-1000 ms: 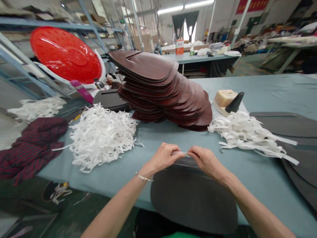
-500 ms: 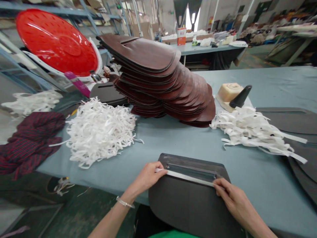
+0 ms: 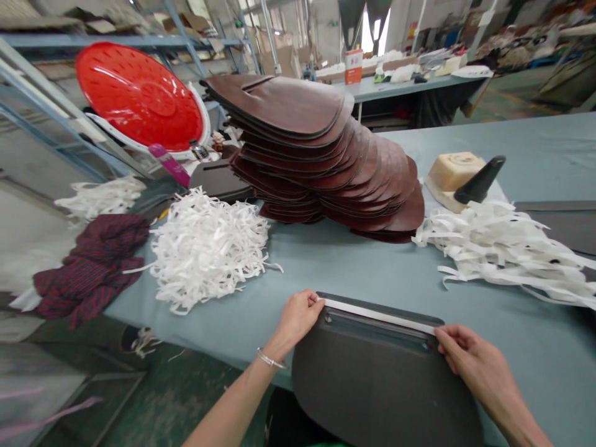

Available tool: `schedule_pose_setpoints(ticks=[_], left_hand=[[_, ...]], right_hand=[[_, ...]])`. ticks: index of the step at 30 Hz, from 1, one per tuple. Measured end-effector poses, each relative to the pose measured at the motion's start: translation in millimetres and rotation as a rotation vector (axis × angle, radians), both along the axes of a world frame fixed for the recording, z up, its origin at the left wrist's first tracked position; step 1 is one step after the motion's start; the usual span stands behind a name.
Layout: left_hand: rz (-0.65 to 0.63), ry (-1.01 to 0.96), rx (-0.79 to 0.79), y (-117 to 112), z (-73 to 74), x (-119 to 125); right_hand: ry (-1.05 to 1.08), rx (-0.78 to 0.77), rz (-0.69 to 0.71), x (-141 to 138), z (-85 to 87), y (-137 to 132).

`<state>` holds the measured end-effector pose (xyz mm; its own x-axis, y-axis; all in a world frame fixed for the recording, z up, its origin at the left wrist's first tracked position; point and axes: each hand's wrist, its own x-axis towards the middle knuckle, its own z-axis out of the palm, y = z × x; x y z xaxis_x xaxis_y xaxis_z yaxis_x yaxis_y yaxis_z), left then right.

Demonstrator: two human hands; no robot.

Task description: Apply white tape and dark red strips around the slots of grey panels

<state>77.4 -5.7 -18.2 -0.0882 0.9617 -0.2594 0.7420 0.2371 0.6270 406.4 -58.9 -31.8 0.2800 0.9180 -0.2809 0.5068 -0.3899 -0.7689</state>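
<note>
A dark grey panel [image 3: 372,385] with rounded lower corners lies at the table's near edge, partly overhanging it. Near its far edge is a long slot [image 3: 377,330]. Stretched straight between my two hands, a white strip [image 3: 379,315] runs along the far side of that slot. My left hand [image 3: 302,315] pinches the strip's left end at the panel's upper left corner. At the upper right corner, my right hand [image 3: 472,354] pinches the other end. Whether the strip is pressed flat along its whole length, I cannot tell.
Beyond the panel stands a tall, leaning stack of brown leather-like panels [image 3: 321,155]. White strips form one pile [image 3: 209,248] on the left and another [image 3: 503,248] on the right. A yellowish block [image 3: 456,171] with a black-handled tool [image 3: 479,180] sits behind the right pile.
Both hands have carried the strip from the near side of the slot to its far side, near the panel's far edge. The camera view has turned slightly left.
</note>
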Motion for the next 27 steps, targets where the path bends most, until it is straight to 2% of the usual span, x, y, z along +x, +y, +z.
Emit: schedule_pose_setpoints(ticks=[3,5,11,15,23,27], left_hand=[[0.017,0.035,-0.009,3.4,0.1,0.0],[0.022,0.052,-0.020,5.7,-1.0,0.0],[0.015,0.098,-0.054,8.5,-2.5,0.5],[-0.013,0.128,-0.084,9.4,-0.6,0.9],[-0.075,0.095,-0.076,9.2,-4.0,-2.5],[-0.064,0.094,-0.083,8.7,-5.3,-2.7]], right_hand=[[0.141,-0.112,-0.023,-0.3,-2.2,2.9],[0.155,-0.123,-0.044,-0.4,-3.0,4.8],[0.097,-0.106,-0.052,-2.3,-5.9,7.7],[0.127,-0.086,-0.062,-5.4,-2.0,8.1],[0.155,-0.061,-0.089,-6.2,2.6,8.0],[0.132,-0.064,-0.106,-8.3,3.1,8.6]])
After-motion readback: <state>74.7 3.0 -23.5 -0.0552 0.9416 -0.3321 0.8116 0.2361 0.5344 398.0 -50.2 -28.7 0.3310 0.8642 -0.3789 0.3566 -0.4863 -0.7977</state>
